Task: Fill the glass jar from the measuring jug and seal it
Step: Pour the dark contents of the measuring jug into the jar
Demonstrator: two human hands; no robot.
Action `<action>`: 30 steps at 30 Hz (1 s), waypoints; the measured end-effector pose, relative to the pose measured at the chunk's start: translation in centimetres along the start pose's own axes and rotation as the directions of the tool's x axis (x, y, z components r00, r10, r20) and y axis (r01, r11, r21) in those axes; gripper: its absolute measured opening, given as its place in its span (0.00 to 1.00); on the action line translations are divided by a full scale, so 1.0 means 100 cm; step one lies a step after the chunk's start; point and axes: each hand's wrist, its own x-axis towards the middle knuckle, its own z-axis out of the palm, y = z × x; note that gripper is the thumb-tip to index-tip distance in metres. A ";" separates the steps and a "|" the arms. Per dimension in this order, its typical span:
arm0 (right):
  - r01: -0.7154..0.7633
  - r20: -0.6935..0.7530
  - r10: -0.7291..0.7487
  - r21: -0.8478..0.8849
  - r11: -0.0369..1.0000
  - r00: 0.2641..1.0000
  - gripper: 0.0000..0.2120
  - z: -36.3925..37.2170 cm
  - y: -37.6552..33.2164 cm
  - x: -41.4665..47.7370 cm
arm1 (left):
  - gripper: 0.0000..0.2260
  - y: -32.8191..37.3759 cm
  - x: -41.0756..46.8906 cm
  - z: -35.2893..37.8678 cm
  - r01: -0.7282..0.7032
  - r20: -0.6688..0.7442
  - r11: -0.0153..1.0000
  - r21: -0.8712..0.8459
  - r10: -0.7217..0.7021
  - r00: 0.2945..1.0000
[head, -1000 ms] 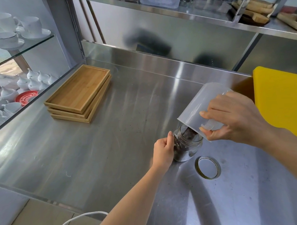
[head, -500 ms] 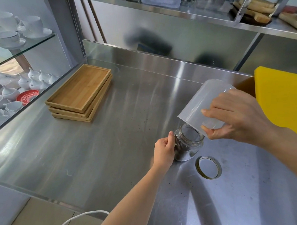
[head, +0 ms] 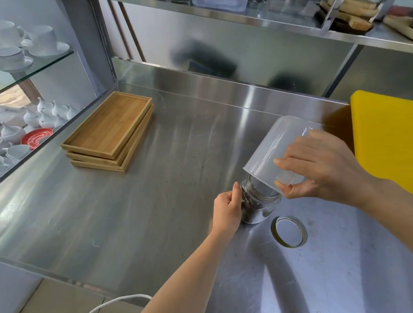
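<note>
Jug tipped steeper now, nearly upended over the jar.
My right hand [head: 324, 170] fingers clamp the measuring jug [head: 275, 151]; left hand [head: 228, 208] fingers grip the glass jar [head: 259, 207]; lid ring [head: 289, 232] beside it on the counter [head: 155, 194].

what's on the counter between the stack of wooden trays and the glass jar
Nothing but bare steel counter with a few dark specks, as the head view shows. The left hand grips the glass jar on the side facing the wooden trays.
</note>
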 end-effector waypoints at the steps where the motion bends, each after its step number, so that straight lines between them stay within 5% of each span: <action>1: -0.028 -0.006 0.028 0.017 0.999 1.000 0.16 0.000 0.000 -0.001 | 0.24 0.000 0.000 0.000 0.000 -0.001 1.000 0.005 0.000 1.000; 5: -0.233 -0.088 0.241 0.099 0.968 0.966 0.17 -0.002 0.003 -0.005 | 0.24 0.000 -0.001 0.000 -0.006 0.003 1.000 -0.006 0.006 1.000; 8: -0.461 -0.130 0.499 0.241 0.854 0.857 0.22 -0.002 0.005 -0.015 | 0.23 0.001 0.000 -0.001 -0.002 0.006 1.000 -0.008 0.002 1.000; 12: -0.655 -0.106 0.788 0.497 0.570 0.606 0.18 0.004 0.009 -0.038 | 0.23 0.000 0.000 -0.001 -0.003 0.013 1.000 -0.012 0.003 1.000; 16: -0.660 -0.022 0.973 0.731 0.173 0.230 0.18 0.021 0.010 -0.065 | 0.22 -0.001 0.000 0.000 -0.009 0.006 1.000 0.007 0.009 1.000; 21: -0.495 0.175 0.953 0.823 -0.279 -0.247 0.13 0.045 0.002 -0.091 | 0.21 0.000 0.001 -0.001 -0.016 0.003 1.000 0.015 0.016 1.000; 25: -0.374 0.338 0.857 0.792 -0.482 -0.389 0.12 0.060 -0.008 -0.108 | 0.21 0.001 0.000 -0.002 -0.005 0.015 1.000 0.022 0.004 1.000; 30: -0.276 0.425 0.773 0.761 -0.587 -0.470 0.12 0.071 -0.021 -0.122 | 0.22 0.003 0.001 -0.002 -0.008 0.025 1.000 0.020 0.007 1.000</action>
